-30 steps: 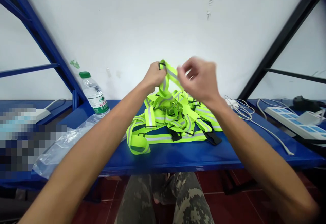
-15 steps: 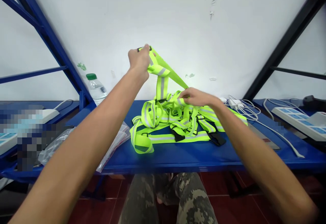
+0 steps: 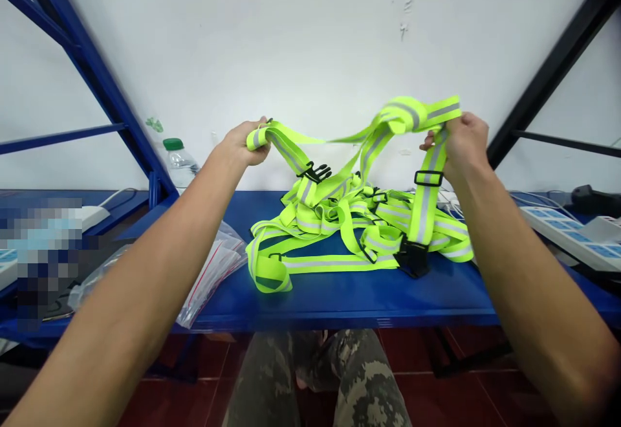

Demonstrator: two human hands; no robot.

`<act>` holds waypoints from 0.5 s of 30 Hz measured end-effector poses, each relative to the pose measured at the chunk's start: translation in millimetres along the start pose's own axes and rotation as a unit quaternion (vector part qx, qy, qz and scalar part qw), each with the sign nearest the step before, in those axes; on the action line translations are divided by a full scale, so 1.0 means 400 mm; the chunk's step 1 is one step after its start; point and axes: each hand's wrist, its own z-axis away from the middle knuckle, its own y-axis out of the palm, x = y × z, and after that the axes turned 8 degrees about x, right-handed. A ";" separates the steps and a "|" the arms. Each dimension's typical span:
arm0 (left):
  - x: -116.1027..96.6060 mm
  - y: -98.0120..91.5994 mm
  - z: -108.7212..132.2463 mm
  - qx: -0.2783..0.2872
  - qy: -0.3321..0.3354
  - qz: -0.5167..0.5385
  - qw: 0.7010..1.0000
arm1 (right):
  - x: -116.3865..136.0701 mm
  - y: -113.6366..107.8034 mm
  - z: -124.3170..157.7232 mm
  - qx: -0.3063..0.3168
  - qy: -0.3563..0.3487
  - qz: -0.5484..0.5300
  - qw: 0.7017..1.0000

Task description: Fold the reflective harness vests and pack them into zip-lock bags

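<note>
Neon yellow reflective straps (image 3: 339,263) with grey stripes lie in a tangled heap at the middle of the blue table. My left hand (image 3: 247,141) is closed on a strap raised above the heap's left side. A black buckle with prongs (image 3: 315,172) hangs on that strap. Raised at the right, my right hand (image 3: 463,139) grips bunched strap, its fingers partly hidden. A length with a black slider (image 3: 429,178) drops from it to a black buckle (image 3: 412,257) at table level. Between both hands, a knotted loop (image 3: 402,115) of strap hangs in the air.
Clear zip bags (image 3: 213,275) lie left of the heap, partly behind my left forearm. A bottle with a green cap (image 3: 180,160) stands at the back left. White cables (image 3: 449,202) and a power strip (image 3: 577,236) are at the right. A white wall (image 3: 291,39) rises behind the table.
My right hand has moved up and to the right, lifting strap out of the heap. My left hand has come slightly lower and left. The raised straps now spread between both hands.
</note>
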 end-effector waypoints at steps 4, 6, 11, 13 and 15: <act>0.004 0.027 0.020 0.097 0.018 0.012 0.995 | 0.021 0.066 0.044 -0.025 0.088 0.055 0.994; 0.000 0.052 0.032 0.135 0.022 0.010 0.991 | 0.043 0.093 0.064 0.095 0.066 0.152 0.982; -0.013 0.118 0.065 0.172 0.031 -0.021 0.984 | 0.141 0.158 0.117 0.397 -0.045 0.244 0.883; -0.015 0.138 0.082 0.175 0.038 -0.034 0.983 | 0.181 0.207 0.149 0.443 -0.060 0.144 0.883; -0.016 0.151 0.099 0.181 0.050 -0.037 0.981 | 0.202 0.261 0.182 0.479 -0.033 0.029 0.877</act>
